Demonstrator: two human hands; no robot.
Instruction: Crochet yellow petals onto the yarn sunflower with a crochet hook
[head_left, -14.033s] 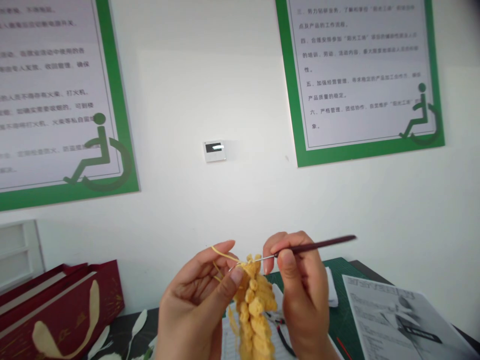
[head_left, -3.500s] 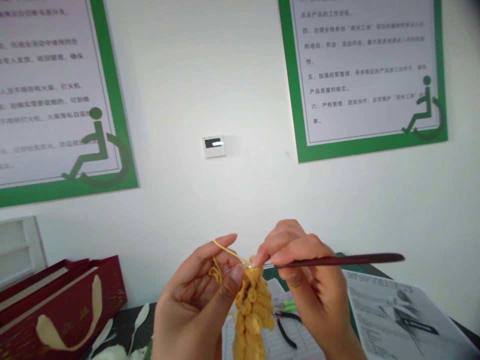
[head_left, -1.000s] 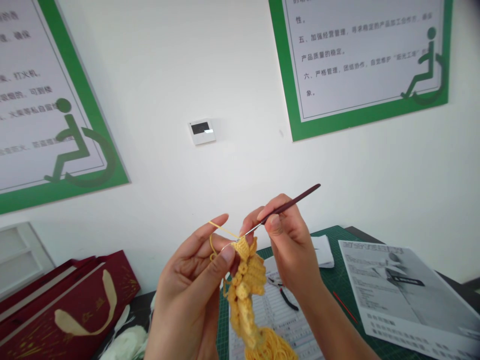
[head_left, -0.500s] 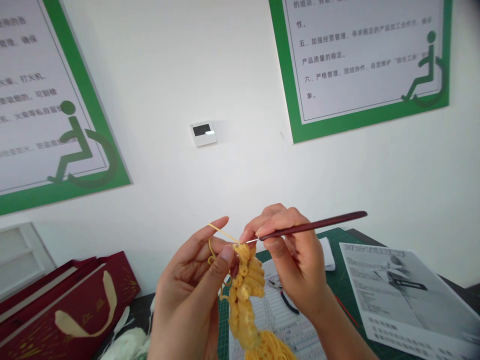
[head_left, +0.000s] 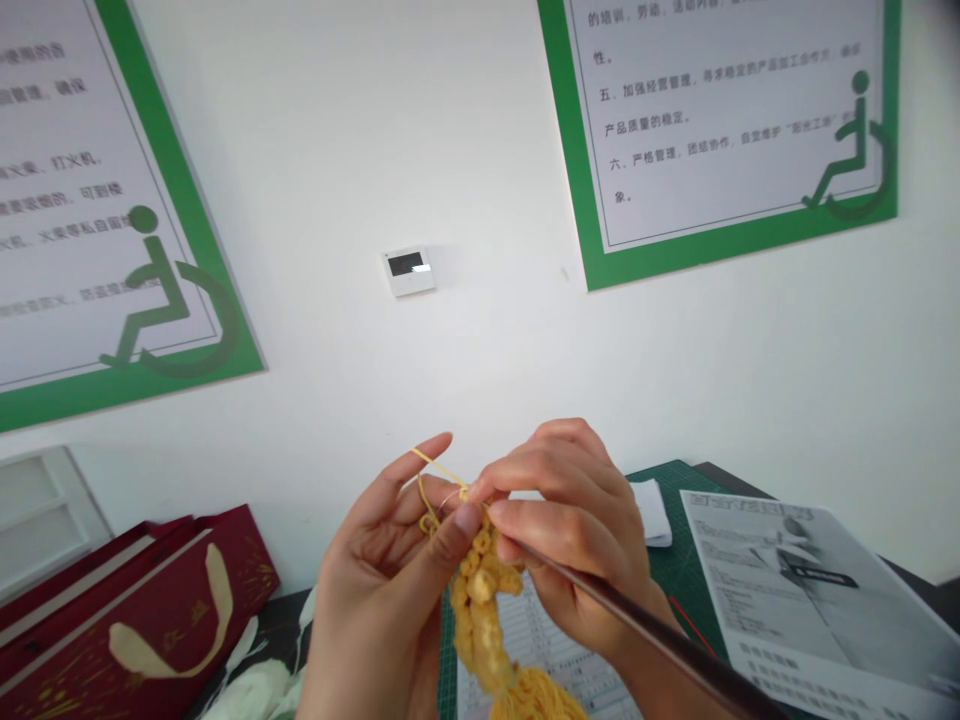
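Observation:
My left hand (head_left: 397, 580) pinches the top of a yellow crocheted piece (head_left: 480, 620), with a strand of yellow yarn (head_left: 439, 466) running over its raised index finger. Right beside it, my right hand (head_left: 570, 530) is closed round a dark red crochet hook (head_left: 637, 615), whose handle slants down to the lower right. The thin metal tip shows near the top of the piece, by my left thumb. Loose yellow strands (head_left: 540, 697) hang at the lower end of the piece.
Below lie a green cutting mat (head_left: 686, 560), printed sheets (head_left: 810, 600) and a folded white paper (head_left: 651, 512). At the left are a dark red gift bag (head_left: 165, 620) and white yarn (head_left: 259, 690). Green-framed posters (head_left: 589, 245) and a small panel (head_left: 410, 272) are on the wall.
The hook's handle has swung from pointing right and slightly up to pointing down to the lower right. My right hand has turned and moved closer to my left, now covering the pliers on the sheet.

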